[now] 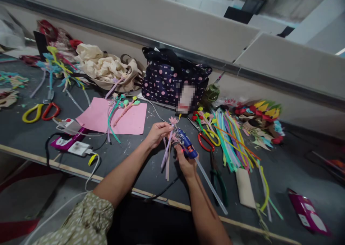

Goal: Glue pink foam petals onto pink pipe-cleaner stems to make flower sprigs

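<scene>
In my left hand (pixel 159 133) I pinch the lilac stem of a pipe-cleaner flower (pixel 173 121) with a pink head. My right hand (pixel 187 162) is wrapped round a blue hot glue gun (pixel 185 142), its nozzle end close to the flower stems. A long clear glue stick (pixel 211 187) sticks out of the back of the gun toward me. More lilac and beige pipe-cleaner stems (pixel 167 162) hang below my left fingers. Another pink flower head shows beside the gun, partly hidden by it.
Pink paper (pixel 132 121) with finished pipe-cleaner flowers lies left. Yellow-and-red scissors (pixel 40 112) and a white power strip (pixel 77 148) with cables are farther left. Right are red-and-yellow-handled scissors (pixel 206 141), green-handled pliers (pixel 219 184) and bundled pipe cleaners (pixel 229 141). A polka-dot bag (pixel 167 76) stands behind.
</scene>
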